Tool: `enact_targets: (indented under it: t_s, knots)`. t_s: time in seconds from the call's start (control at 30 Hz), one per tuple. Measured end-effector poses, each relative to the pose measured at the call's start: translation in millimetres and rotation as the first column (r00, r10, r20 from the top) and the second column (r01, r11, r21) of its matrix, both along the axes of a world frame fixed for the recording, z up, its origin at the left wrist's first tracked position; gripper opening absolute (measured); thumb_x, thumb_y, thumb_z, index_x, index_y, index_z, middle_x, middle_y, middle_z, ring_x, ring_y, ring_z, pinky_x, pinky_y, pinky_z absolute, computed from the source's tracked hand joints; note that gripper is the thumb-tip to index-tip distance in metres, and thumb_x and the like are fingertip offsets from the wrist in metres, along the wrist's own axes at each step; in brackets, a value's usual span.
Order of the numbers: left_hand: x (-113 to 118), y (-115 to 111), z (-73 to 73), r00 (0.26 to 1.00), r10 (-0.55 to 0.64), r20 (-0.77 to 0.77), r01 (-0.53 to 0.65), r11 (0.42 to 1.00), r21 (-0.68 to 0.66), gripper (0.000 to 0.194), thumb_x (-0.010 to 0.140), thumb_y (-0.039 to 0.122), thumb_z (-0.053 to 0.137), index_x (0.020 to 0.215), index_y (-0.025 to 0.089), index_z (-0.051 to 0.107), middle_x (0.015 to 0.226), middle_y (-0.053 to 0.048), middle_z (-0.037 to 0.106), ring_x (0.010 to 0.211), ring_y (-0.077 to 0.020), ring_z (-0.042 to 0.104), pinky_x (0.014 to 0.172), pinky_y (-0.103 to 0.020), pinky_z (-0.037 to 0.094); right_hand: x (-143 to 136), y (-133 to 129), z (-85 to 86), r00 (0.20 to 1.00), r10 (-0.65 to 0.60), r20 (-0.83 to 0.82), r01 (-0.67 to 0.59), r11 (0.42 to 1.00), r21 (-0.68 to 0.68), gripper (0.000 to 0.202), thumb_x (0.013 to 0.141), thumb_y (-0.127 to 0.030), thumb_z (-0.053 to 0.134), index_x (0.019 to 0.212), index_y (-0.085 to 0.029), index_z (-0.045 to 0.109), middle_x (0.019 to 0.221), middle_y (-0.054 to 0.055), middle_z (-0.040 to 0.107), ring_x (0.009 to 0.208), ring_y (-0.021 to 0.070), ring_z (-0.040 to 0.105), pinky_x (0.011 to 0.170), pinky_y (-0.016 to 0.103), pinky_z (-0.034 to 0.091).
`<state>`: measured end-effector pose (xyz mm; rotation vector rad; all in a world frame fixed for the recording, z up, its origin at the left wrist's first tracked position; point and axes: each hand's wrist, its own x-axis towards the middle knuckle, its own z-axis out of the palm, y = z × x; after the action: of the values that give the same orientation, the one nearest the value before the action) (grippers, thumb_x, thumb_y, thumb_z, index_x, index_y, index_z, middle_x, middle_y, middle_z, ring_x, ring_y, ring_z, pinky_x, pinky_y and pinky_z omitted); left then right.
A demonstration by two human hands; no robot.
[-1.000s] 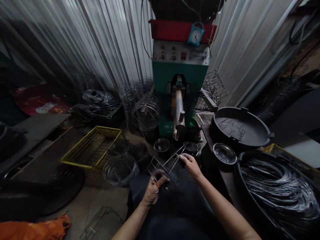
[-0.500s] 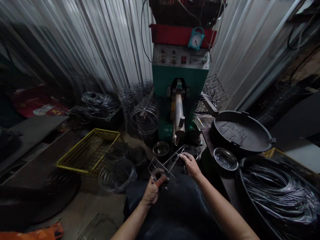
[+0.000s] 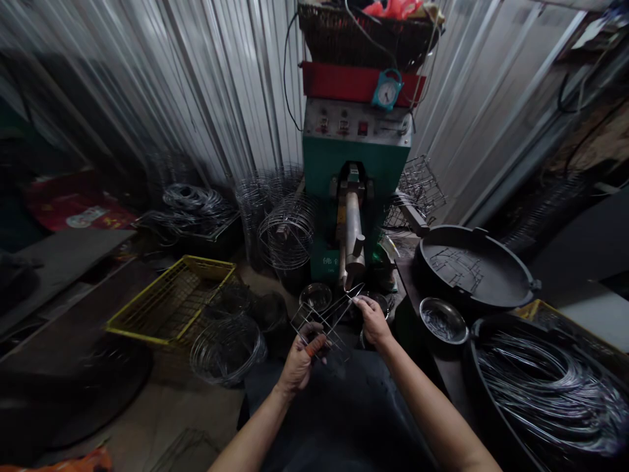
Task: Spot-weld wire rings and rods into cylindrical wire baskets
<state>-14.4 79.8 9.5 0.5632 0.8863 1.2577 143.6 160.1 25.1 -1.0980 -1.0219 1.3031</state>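
A small wire frame (image 3: 335,313) of bent, crossing rods is held between both hands, just below the electrode tips of a green spot welder (image 3: 324,167). My left hand (image 3: 305,354) is closed around the frame's lower left part, with something orange-brown around one finger. My right hand (image 3: 372,316) pinches the upper right end of the frame close under the welder's tip (image 3: 346,286). Whether the wire touches the tip, I cannot tell. Behind the frame sits a metal bowl (image 3: 316,296), partly covered by it.
To the right stand a round black pan (image 3: 496,262) with small wire pieces, a steel bowl (image 3: 443,321) of short pieces and a tub of long wires (image 3: 550,387). At left are a yellow wire basket (image 3: 170,298) and wire rings (image 3: 228,351). A teal clock (image 3: 386,90) hangs above.
The view has tilted up slightly. Both hands have brought the wire frame a little nearer the welder's tip, keeping the same grips.
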Motion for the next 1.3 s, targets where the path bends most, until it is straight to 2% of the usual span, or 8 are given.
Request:
enact_targets:
  t_s: [0.33, 0.57, 0.77, 0.9, 1.0, 1.1, 1.2, 1.3]
  knots:
    - [5.0, 3.7, 13.5, 0.999, 0.043, 0.010, -0.043, 0.999, 0.015, 0.040, 0.059, 0.031, 0.072, 0.089, 0.017, 0.050, 0.062, 0.001, 0.060, 0.055, -0.0134, 0.058, 0.040, -0.018, 0.038, -4.9, 7.1, 2.5, 0.994, -0.086, -0.065, 0.082, 0.994, -0.065, 0.014, 0.057, -0.031, 0.064, 0.059, -0.018, 0.060, 0.060, -0.002, 0.057, 0.062, 0.0127, 0.050, 0.061, 0.024, 0.038]
    - [6.9, 2.8, 12.7, 0.999, 0.033, -0.001, -0.033, 0.999, 0.025, 0.039, 0.060, 0.030, 0.071, 0.090, 0.017, 0.050, 0.062, 0.001, 0.061, 0.058, -0.0142, 0.059, 0.041, -0.019, 0.040, -4.7, 5.9, 4.0, 0.992, -0.077, -0.098, 0.070, 0.995, -0.067, 0.014, 0.058, -0.031, 0.064, 0.061, -0.018, 0.061, 0.058, -0.002, 0.058, 0.060, 0.0122, 0.050, 0.059, 0.024, 0.038]
    - [6.8, 5.2, 20.8, 0.998, 0.054, -0.029, -0.053, 0.998, 0.027, 0.039, 0.060, 0.029, 0.071, 0.090, 0.017, 0.049, 0.061, 0.002, 0.059, 0.057, -0.0141, 0.058, 0.039, -0.019, 0.039, -5.1, 8.2, 0.9, 0.993, -0.087, -0.080, 0.081, 0.994, -0.074, 0.016, 0.057, -0.033, 0.064, 0.060, -0.017, 0.060, 0.057, -0.001, 0.057, 0.061, 0.0129, 0.051, 0.059, 0.025, 0.038]
    - [7.9, 4.8, 20.5, 0.998, 0.061, -0.029, -0.060, 0.998, 0.031, 0.039, 0.061, 0.030, 0.070, 0.091, 0.017, 0.049, 0.062, 0.001, 0.059, 0.055, -0.0134, 0.058, 0.039, -0.019, 0.039, 7.7, 9.5, 2.0, 0.982, -0.052, 0.183, 0.052, 0.999, 0.009, 0.023, 0.066, -0.040, 0.059, 0.067, -0.017, 0.062, 0.065, 0.001, 0.060, 0.065, 0.0151, 0.053, 0.063, 0.027, 0.040]
    - [12.9, 4.6, 17.1, 0.995, 0.095, 0.009, -0.095, 0.995, 0.022, 0.036, 0.065, 0.034, 0.066, 0.091, 0.018, 0.049, 0.061, 0.002, 0.059, 0.053, -0.0132, 0.057, 0.038, -0.018, 0.036, 25.3, 14.3, 6.9, 0.864, -0.172, 0.473, 0.048, 0.964, 0.263, 0.022, 0.073, -0.037, 0.055, 0.078, -0.018, 0.063, 0.078, 0.005, 0.060, 0.077, 0.0174, 0.055, 0.072, 0.030, 0.042]
    - [20.8, 5.0, 16.1, 0.979, 0.194, 0.053, -0.194, 0.981, -0.018, 0.034, 0.065, 0.036, 0.066, 0.089, 0.019, 0.049, 0.058, 0.004, 0.056, 0.052, -0.0114, 0.056, 0.037, -0.017, 0.033, 40.2, 23.1, 12.1, 0.742, -0.224, 0.632, -0.131, 0.875, 0.465, 0.018, 0.076, -0.030, 0.053, 0.088, -0.020, 0.063, 0.094, 0.007, 0.057, 0.089, 0.0175, 0.054, 0.079, 0.030, 0.042]
    - [26.6, 5.4, 18.6, 0.963, 0.258, 0.080, -0.255, 0.966, -0.044, 0.034, 0.062, 0.035, 0.068, 0.086, 0.020, 0.050, 0.055, 0.006, 0.053, 0.050, -0.0089, 0.053, 0.038, -0.015, 0.030, 47.2, 33.0, 14.9, 0.647, -0.181, 0.741, -0.323, 0.815, 0.481, 0.015, 0.079, -0.026, 0.051, 0.087, -0.021, 0.063, 0.096, 0.006, 0.056, 0.090, 0.0160, 0.055, 0.078, 0.028, 0.044]
    - [27.9, 5.9, 21.5, 0.959, 0.273, 0.081, -0.271, 0.962, -0.041, 0.034, 0.061, 0.036, 0.069, 0.086, 0.020, 0.051, 0.055, 0.006, 0.053, 0.050, -0.0080, 0.052, 0.038, -0.014, 0.028, 48.1, 40.1, 15.0, 0.602, -0.152, 0.784, -0.424, 0.770, 0.476, 0.013, 0.081, -0.026, 0.050, 0.086, -0.022, 0.061, 0.089, 0.005, 0.059, 0.083, 0.0146, 0.057, 0.074, 0.026, 0.045]
